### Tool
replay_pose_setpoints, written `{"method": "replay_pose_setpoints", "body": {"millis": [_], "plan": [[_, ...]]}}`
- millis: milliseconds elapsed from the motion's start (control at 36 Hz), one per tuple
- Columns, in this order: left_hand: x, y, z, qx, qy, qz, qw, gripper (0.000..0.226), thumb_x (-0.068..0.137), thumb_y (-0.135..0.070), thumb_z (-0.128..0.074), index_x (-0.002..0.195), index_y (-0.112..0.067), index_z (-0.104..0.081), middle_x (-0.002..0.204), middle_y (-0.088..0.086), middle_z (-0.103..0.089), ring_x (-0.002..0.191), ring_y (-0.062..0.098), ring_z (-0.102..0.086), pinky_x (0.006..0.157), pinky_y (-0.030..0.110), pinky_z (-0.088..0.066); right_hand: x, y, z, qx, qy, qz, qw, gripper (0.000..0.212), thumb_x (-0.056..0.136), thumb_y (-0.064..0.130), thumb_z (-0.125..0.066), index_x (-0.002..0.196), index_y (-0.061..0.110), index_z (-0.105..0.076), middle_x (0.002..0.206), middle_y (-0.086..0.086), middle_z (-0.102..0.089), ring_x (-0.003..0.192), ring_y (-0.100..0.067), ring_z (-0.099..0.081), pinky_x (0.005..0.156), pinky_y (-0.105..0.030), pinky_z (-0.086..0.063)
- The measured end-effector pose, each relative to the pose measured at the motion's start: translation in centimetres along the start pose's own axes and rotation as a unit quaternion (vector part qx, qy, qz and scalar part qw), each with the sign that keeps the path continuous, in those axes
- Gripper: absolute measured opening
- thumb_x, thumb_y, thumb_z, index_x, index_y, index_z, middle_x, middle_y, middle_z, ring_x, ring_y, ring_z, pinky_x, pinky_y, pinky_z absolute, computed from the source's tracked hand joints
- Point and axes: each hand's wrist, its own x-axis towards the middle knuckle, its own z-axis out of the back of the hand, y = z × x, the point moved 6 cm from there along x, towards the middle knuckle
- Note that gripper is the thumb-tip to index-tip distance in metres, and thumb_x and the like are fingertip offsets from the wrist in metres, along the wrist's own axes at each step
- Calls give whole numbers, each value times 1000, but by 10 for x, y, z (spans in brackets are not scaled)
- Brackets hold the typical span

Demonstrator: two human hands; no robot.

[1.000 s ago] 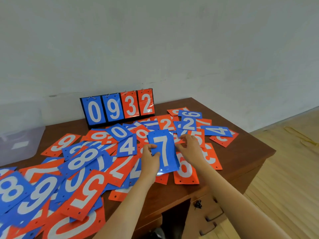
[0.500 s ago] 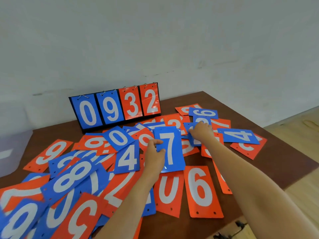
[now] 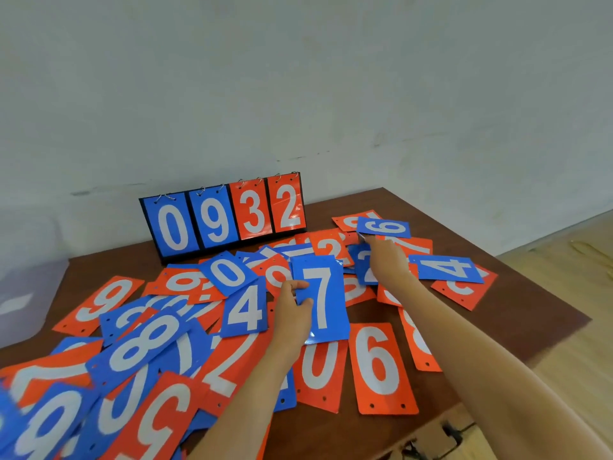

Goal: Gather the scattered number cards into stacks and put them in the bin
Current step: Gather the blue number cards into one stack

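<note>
Blue and orange number cards lie scattered and overlapping across the brown table (image 3: 537, 313). My left hand (image 3: 293, 313) grips the left edge of a blue 7 card (image 3: 326, 300), thumb on its face, holding it tilted up above the pile. My right hand (image 3: 386, 257) reaches to the far right over a blue 2 card (image 3: 364, 268). Its fingertips touch the near-left corner of a blue 6 card (image 3: 384, 228). A blue 4 card (image 3: 446, 268) lies just right of that hand. The translucent bin (image 3: 30, 283) shows only partly at the left edge.
A black flip scoreboard (image 3: 225, 214) reading 0932 stands at the back of the table against the white wall. Orange 0 (image 3: 320, 370) and 6 cards (image 3: 378, 366) lie by the front edge. Wooden floor lies to the right.
My right hand has moved from the orange cards by the blue 7, past the blue 2, out to the blue 6 card. My left hand keeps holding the blue 7. The view came closer.
</note>
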Motion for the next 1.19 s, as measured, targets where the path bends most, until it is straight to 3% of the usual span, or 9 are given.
{"method": "replay_pose_setpoints", "body": {"millis": [139, 222, 306, 444, 528, 750, 917, 1028, 1194], "plan": [[-22, -9, 9, 4, -15, 1, 1000, 22, 95, -5, -50, 107, -23, -48, 101, -13, -41, 71, 0, -50, 57, 20, -49, -51, -4, 31, 83, -144, 40, 985, 64, 92, 5, -53, 148, 19, -25, 134, -8, -53, 113, -22, -58, 77, -21, -45], [-35, -13, 15, 0, -22, -2, 1000, 24, 94, -4, -49, 108, -23, -49, 107, -9, -43, 72, 3, -51, 57, 21, -48, -86, -12, 40, 219, -200, 42, 954, 52, 94, 4, -50, 142, 17, -38, 133, -7, -54, 116, -21, -56, 78, -23, -47], [-51, -15, 21, 4, -26, -12, 1000, 26, 94, -1, -47, 112, -20, -50, 103, -12, -42, 69, 4, -50, 53, 18, -43, -128, -19, 43, 407, -219, 30, 886, 47, 95, -1, -42, 136, 20, -48, 135, -2, -53, 123, -19, -49, 79, -25, -50], [-76, -12, 30, -10, -26, -29, 999, 30, 92, 5, -43, 112, -15, -50, 86, -14, -44, 58, 7, -41, 49, 22, -36, -178, -14, 30, 479, -190, 61, 855, 45, 95, 2, -45, 131, 28, -53, 130, 8, -54, 112, -8, -52, 84, -21, -49], [-89, -11, 34, -28, -30, -20, 999, 30, 91, 5, -43, 110, -18, -51, 91, -11, -47, 62, 12, -48, 48, 23, -37, -194, -9, 17, 474, -171, 51, 862, 40, 97, 7, -46, 132, 27, -52, 128, 5, -54, 105, -6, -51, 77, -16, -47], [-114, -12, 31, -62, -29, -33, 997, 25, 91, -5, -50, 109, -22, -51, 110, -5, -52, 58, 7, -49, 42, 17, -36, -213, 9, 3, 447, -130, 33, 884, 39, 95, 22, -53, 133, 26, -46, 136, 4, -48, 125, -13, -46, 84, -24, -49], [-114, -11, 25, -44, -33, -68, 996, 17, 91, -12, -58, 106, -17, -51, 111, -5, -49, 93, 6, -52, 54, 7, -44, -216, 16, -1, 392, -112, 64, 911, 41, 93, 29, -57, 133, 23, -48, 131, 7, -52, 120, -10, -49, 92, -26, -50], [-105, -5, 13, -28, -20, -69, 997, 14, 92, -8, -55, 96, -19, -49, 111, 1, -52, 88, 8, -54, 60, 16, -48, -203, 5, -4, 334, -93, 83, 934, 33, 94, 29, -55, 126, 23, -52, 119, 7, -54, 110, -12, -53, 85, -23, -51], [-78, 0, -16, -16, 13, -45, 999, 14, 94, -6, -51, 94, -20, -50, 107, -7, -50, 80, 6, -54, 64, 29, -48, -141, -52, -1, 280, -68, 24, 957, 32, 97, 20, -48, 129, 19, -52, 138, -1, -46, 124, -18, -47, 95, -26, -41]]}}
